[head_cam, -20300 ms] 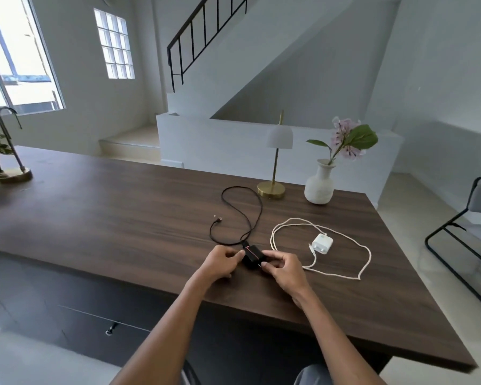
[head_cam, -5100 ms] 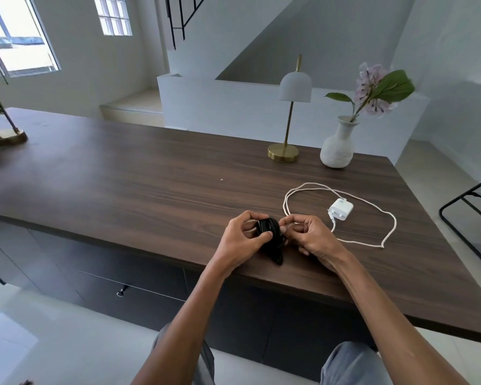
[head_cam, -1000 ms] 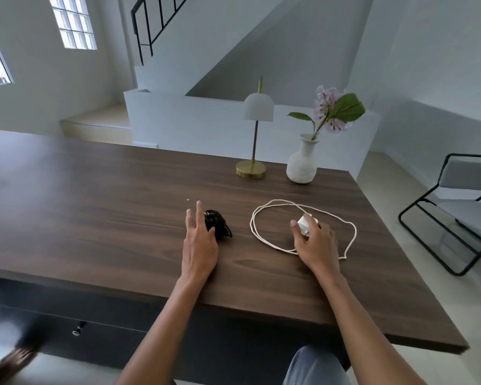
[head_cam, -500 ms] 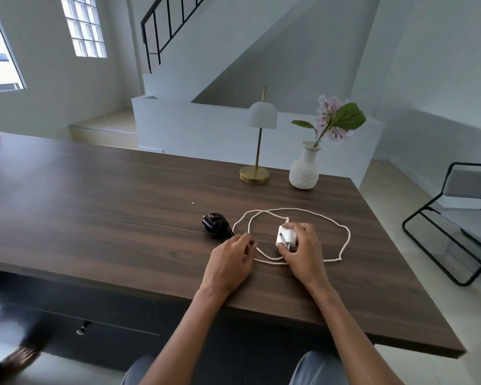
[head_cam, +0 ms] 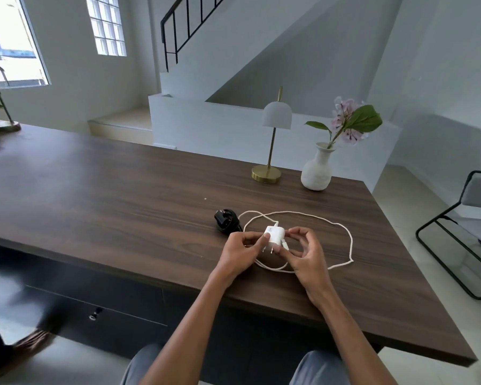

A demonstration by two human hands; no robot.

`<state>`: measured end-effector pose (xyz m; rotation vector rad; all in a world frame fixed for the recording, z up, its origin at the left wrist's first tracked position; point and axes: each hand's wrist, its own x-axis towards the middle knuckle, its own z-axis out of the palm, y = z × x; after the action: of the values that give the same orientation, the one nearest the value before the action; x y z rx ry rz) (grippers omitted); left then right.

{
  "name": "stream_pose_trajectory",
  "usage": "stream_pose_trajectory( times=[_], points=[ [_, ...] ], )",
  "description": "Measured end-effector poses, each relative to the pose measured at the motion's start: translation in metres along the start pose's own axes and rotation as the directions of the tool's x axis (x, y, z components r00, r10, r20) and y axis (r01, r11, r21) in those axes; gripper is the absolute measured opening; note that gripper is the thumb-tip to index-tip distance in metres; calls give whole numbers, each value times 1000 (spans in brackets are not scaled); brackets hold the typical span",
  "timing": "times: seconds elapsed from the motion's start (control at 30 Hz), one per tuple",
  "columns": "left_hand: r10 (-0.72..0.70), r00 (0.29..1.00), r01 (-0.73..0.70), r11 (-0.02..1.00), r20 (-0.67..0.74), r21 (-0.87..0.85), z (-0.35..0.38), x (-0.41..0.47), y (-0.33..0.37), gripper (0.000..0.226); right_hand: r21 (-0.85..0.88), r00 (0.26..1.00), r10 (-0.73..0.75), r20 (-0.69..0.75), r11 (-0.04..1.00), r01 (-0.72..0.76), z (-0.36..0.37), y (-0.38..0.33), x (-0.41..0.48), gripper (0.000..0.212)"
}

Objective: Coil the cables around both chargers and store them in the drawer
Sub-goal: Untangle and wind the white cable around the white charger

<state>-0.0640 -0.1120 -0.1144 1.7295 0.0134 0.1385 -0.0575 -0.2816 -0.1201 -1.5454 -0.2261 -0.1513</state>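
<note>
White charger (head_cam: pixel 274 235) now sits lifted just off the table (head_cam: pixel 122 204) near its near edge, pinched from both sides by the left hand (head_cam: pixel 240 254) and right hand (head_cam: pixel 303 254); half a second ago only the right hand held it. Its white cable (head_cam: pixel 345 232) lies in a loose loop (the black charger (head_cam: pixel 226 220), already wound, rests just beside). Second coiling is likely starting; the drawer (head_cam: pixel 95 315) looks shut.

The person wears grey-blue trousers (head_cam: pixel 140 368), with forearms (head_cam: pixel 195 315), left hand (head_cam: pixel 238 255) and right hand (head_cam: pixel 307 258) bare.
</note>
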Motion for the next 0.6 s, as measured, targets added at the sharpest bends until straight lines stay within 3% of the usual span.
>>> stream_pose_trajectory(
  times=[0.17, 0.3, 0.5, 0.6],
  points=[
    [-78, 996, 86, 983, 52, -164, -12, -2, 3, 16, 98, 997, 59, 43, 993, -63, -1, -7, -4, 55],
    [-109, 982, 141, 968, 156, -206, -16, -4, 1, 21, 125, 999, 37, 31, 991, -40, -2, -10, -5, 44],
    [-164, 912, 215, 972, 375, -98, -19, -17, 11, 23, -107, 993, -90, 82, 989, 99, 1, -6, -4, 55],
    [-153, 877, 225, 968, 455, -108, -25, -21, 15, 28, -155, 987, -133, 94, 977, 147, 1, -4, -2, 42]
  ],
)
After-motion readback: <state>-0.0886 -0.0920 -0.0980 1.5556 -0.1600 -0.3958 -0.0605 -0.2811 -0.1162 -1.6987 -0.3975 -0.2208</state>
